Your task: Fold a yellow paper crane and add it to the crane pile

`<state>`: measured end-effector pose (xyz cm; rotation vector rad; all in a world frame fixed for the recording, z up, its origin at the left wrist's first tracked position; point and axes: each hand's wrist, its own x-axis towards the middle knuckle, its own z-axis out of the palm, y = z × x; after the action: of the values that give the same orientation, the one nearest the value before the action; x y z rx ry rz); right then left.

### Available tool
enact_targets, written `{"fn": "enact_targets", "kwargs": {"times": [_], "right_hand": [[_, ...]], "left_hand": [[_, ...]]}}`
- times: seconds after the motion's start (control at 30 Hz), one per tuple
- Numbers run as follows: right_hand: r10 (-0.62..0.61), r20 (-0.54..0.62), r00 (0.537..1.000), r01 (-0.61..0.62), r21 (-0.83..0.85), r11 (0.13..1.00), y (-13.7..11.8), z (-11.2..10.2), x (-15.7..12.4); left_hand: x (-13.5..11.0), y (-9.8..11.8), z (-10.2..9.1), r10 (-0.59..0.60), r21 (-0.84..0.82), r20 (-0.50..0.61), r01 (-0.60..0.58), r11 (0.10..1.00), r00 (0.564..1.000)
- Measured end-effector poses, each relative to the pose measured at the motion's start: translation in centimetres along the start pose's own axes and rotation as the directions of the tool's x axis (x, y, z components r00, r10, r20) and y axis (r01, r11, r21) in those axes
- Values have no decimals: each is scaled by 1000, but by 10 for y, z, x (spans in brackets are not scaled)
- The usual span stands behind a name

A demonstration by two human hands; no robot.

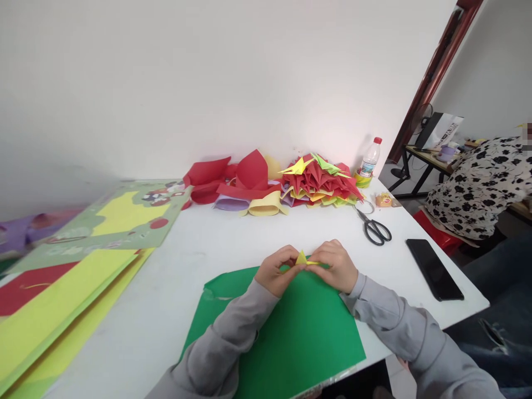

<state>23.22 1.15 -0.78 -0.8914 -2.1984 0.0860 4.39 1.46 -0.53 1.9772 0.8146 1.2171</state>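
Note:
Between my two hands is a small piece of folded yellow paper [302, 258], with one pointed tip sticking up. My left hand [278, 270] pinches it from the left, thumb and fingers closed on its edge. From the right, my right hand [333, 265] grips the other side the same way, and the fingertips nearly meet. Parts of the paper are hidden behind the fingers. Both hands are just above the far edge of a green sheet [299, 332] lying on the white table [174, 299].
At the wall lie folded red paper cranes [318, 180], red paper shapes [251, 172] and a bottle [369, 158]. Scissors [376, 228] and a black phone [434, 269] are on the right. Yellow folded sheets [62, 310] cover the left. A person in a floral top [477, 183] sits beyond the right edge.

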Motion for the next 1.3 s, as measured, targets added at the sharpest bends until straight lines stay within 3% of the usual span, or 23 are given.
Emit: {"fn": "enact_targets", "kwargs": {"times": [0.27, 0.5, 0.77, 0.87, 0.97, 1.13, 1.3], "right_hand": [[-56, -54, 997, 58, 40, 998, 0, 0, 1], [-52, 10, 999, 53, -51, 997, 3, -2, 2], [-61, 77, 995, 73, -175, 982, 8, -1, 1], [19, 132, 991, -10, -66, 998, 9, 4, 0], [148, 194, 970, -172, 111, 979, 11, 7, 0], [335, 339, 879, -451, 363, 815, 14, 7, 0], [338, 506, 794, -574, 442, 689, 11, 6, -1]], "left_hand": [[-1, 0, 2, 201, 43, -27, -200, 979, 979], [-2, -3, 2, 24, -5, -69, -24, 1000, 997], [-4, -14, 4, -170, -72, -75, 165, 984, 983], [-3, -17, 5, -229, -103, -82, 220, 970, 970], [-3, -20, 6, -295, -146, -80, 281, 949, 952], [-1, -18, 7, -367, -216, -90, 341, 915, 926], [5, -11, 3, -418, -335, -86, 369, 867, 904]]}}
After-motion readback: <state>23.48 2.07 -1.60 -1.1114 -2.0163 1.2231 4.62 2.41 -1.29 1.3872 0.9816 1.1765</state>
